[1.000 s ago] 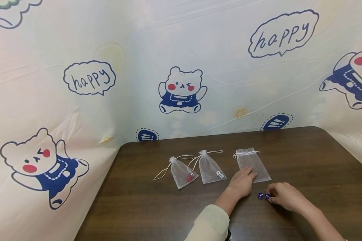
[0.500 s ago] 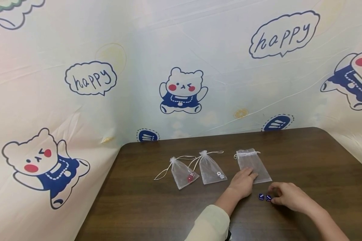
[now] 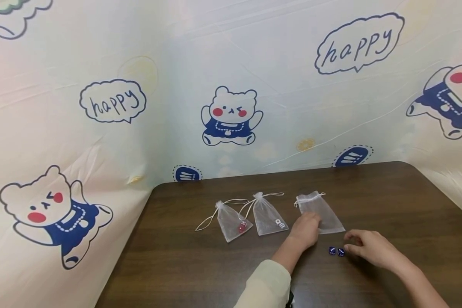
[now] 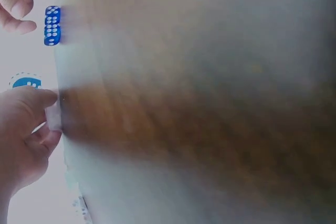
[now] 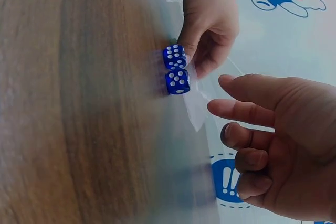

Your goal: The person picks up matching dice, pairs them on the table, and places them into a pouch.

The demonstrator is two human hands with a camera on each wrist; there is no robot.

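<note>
Two blue dice with white pips, one die (image 3: 332,251) beside the other die (image 3: 341,252), sit on the brown table. Behind them lies a flat sheer white drawstring bag (image 3: 328,219). My left hand (image 3: 306,231) pinches the bag's near left edge; in the left wrist view, the bag's material (image 4: 53,115) shows between thumb and fingers. Just right of the dice hovers my right hand (image 3: 373,248), thumb and index finger apart and holding nothing. The right wrist view shows that hand (image 5: 294,140) clear of the dice, its other fingers loosely bent.
To the left lie two tied sheer bags on the table (image 3: 185,265): one bag (image 3: 229,218) with red dice, another bag (image 3: 267,216) with white dice. A printed cloth (image 3: 288,102) hangs behind the table's far edge.
My right hand has let go of the right blue die and drawn slightly away. My left hand has gone from lying on the bag to pinching its edge, and the bag has shifted slightly left.
</note>
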